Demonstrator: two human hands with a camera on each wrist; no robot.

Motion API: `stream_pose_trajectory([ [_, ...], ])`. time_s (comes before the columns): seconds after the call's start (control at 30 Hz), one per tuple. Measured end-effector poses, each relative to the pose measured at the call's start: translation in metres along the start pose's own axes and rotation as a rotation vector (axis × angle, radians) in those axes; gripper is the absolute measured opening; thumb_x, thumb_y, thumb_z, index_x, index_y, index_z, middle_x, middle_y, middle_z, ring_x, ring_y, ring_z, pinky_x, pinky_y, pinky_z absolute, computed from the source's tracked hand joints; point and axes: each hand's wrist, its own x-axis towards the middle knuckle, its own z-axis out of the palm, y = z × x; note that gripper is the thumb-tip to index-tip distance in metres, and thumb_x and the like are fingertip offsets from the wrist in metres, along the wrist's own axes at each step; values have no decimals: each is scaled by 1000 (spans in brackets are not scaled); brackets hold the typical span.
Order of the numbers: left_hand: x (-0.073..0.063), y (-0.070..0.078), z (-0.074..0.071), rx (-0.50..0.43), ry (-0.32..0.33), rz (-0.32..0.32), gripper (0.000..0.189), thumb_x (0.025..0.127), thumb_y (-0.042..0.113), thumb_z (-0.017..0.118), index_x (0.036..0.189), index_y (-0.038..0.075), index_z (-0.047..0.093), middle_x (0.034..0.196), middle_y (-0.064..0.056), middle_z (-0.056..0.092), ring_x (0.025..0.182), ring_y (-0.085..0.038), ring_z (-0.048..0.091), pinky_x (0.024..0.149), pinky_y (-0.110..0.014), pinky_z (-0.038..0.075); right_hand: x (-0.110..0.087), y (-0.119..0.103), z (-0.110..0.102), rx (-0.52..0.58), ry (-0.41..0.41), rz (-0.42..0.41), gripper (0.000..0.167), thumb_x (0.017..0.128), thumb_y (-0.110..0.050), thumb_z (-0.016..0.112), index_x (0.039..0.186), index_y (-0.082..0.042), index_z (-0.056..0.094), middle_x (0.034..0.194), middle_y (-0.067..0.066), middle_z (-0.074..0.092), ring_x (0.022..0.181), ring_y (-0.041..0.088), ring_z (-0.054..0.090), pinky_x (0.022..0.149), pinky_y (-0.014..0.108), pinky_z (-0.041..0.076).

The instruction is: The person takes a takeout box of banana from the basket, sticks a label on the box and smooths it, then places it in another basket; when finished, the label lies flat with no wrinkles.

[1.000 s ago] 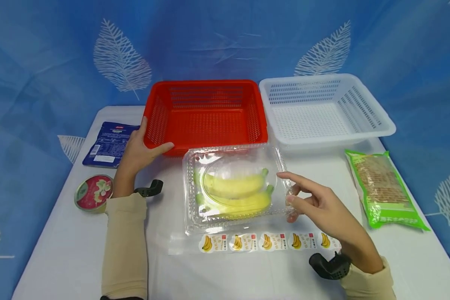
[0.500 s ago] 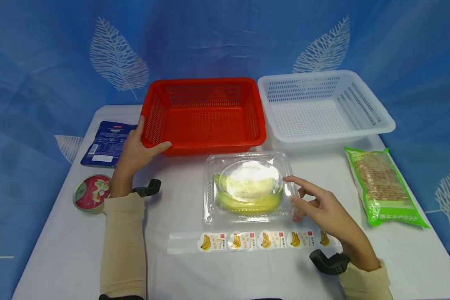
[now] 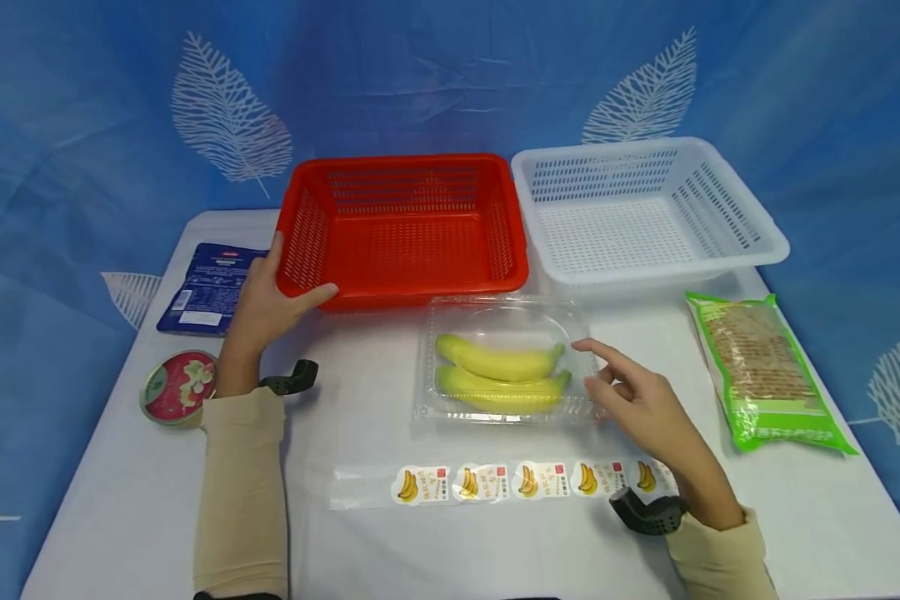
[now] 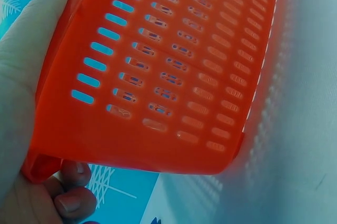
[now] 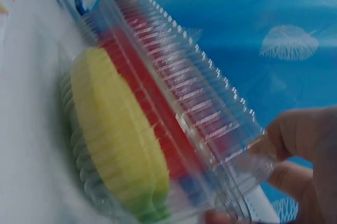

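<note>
A clear plastic clamshell box (image 3: 429,358) is in front of the red basket (image 3: 408,250) in the head view. Two yellow bananas (image 3: 498,362) lie side by side inside it. My right hand (image 3: 641,408) pinches the box's right end between thumb and fingers. In the right wrist view a banana (image 5: 118,129) shows through the clear wall, close over the white table. With my left hand (image 3: 258,312) I grip the red basket at its front left corner. The left wrist view shows curled fingertips (image 4: 73,205) below the basket's rim and the slotted red wall.
To the right of the red basket stands a white basket (image 3: 615,233). A blue pouch (image 3: 210,287) and a round red-lidded tin (image 3: 180,385) lie at left. A green-edged packet (image 3: 768,367) is at right. A strip of banana stickers (image 3: 528,482) lies in front.
The box with the bananas has moved right and farther from the head camera, down toward the table, with my right hand on it. My left hand stays on the red basket.
</note>
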Motion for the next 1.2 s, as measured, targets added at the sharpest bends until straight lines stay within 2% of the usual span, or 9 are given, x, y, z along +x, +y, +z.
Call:
stream_pose_trajectory([
  [0.17, 0, -1, 0, -22, 2, 27, 119, 82, 63, 76, 164, 33, -6, 155, -26, 24, 136, -45, 34, 100, -67, 46, 4, 14, 4, 8, -4, -95, 47, 102, -11, 62, 147, -23, 53, 83, 7, 59, 51, 18, 52, 55, 26, 47],
  [0.37, 1, 3, -3, -28, 28, 48, 121, 81, 59, 78, 163, 39, -9, 156, -23, 22, 139, -43, 30, 98, -68, 46, 11, 33, 12, 269, 0, -158, 47, 102, 1, 58, 147, -8, 51, 81, 6, 47, 55, 20, 46, 50, 33, 44],
  [0.6, -5, 8, -6, 77, 48, 23, 125, 78, 68, 76, 161, 39, -12, 156, -25, 22, 137, -47, 34, 95, -70, 47, 13, 46, 30, 570, 126, -198, 45, 96, 12, 57, 141, 5, 55, 79, 3, 44, 60, 12, 43, 48, 33, 36],
  [0.7, -10, 11, -6, 125, 47, 30, 125, 77, 72, 74, 161, 37, -13, 159, -25, 18, 139, -49, 31, 94, -71, 46, 12, 48, 38, 624, 180, -219, 45, 95, 13, 55, 140, 6, 56, 76, 2, 42, 61, 11, 42, 48, 30, 35],
  [0.83, -17, 18, -6, 228, 73, 60, 121, 80, 75, 68, 163, 35, -10, 163, -23, 12, 144, -50, 23, 93, -75, 44, 13, 49, 42, 608, 230, -262, 46, 94, 14, 54, 140, 7, 56, 74, 2, 39, 60, 11, 37, 47, 25, 33],
  [0.9, -23, 24, -6, 289, 107, 104, 116, 82, 72, 68, 164, 33, -5, 163, -23, 14, 144, -49, 22, 93, -75, 44, 13, 49, 44, 578, 247, -264, 45, 94, 13, 54, 139, 8, 56, 73, 2, 39, 59, 11, 35, 47, 25, 33],
  [1.0, -39, 34, -5, 349, 168, 201, 104, 88, 56, 73, 166, 29, 10, 159, -23, 25, 142, -45, 28, 95, -72, 45, 13, 50, 46, 541, 276, -275, 44, 95, 13, 54, 139, 8, 56, 73, 2, 39, 59, 10, 36, 46, 24, 33],
  [1.1, -64, 42, -2, 354, 202, 328, 88, 89, 33, 79, 162, 23, 30, 150, -23, 40, 137, -43, 38, 97, -69, 46, 14, 52, 52, 480, 340, -349, 43, 94, 14, 51, 137, 11, 57, 70, 1, 41, 57, 8, 35, 45, 23, 32],
  [1.2, -90, 42, 3, 337, 190, 428, 76, 87, 19, 82, 155, 18, 47, 140, -22, 52, 130, -41, 48, 97, -65, 48, 15, 57, 57, 400, 424, -438, 42, 93, 16, 48, 134, 14, 58, 66, 0, 42, 54, 7, 36, 44, 24, 31],
])
